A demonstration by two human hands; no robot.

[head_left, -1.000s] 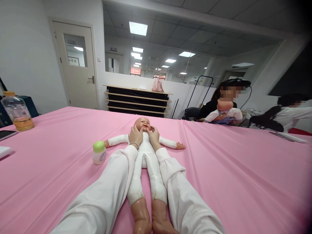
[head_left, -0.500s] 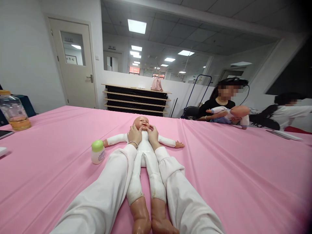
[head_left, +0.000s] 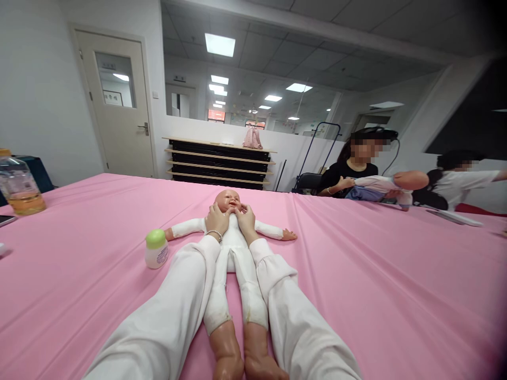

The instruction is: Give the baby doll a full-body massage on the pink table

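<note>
A baby doll [head_left: 233, 258] with a white cloth body lies on its back on the pink-covered table, its feet towards me and its arms spread. My left hand [head_left: 217, 218], with a beaded bracelet at the wrist, cups one side of the doll's lower face, the thumb near its chin. On the other side of the face, my right hand [head_left: 246, 219] rests in the same way, its thumb also near the chin. Both hands hold the head between them. A jar with a green lid [head_left: 156, 249] stands beside the doll's hand at the left.
The pink cloth [head_left: 376, 264] has folds. At the left edge stands a bottle of amber liquid [head_left: 24, 190], near a phone [head_left: 7, 220]. Across the table at the right, a person in black [head_left: 352, 166] holds another doll [head_left: 376, 184]. A flat white object [head_left: 455, 217] lies there.
My hands stay at the doll's face with little change. The other person's doll has shifted to the right, and that person's hand has moved left along it. The view has moved slightly.
</note>
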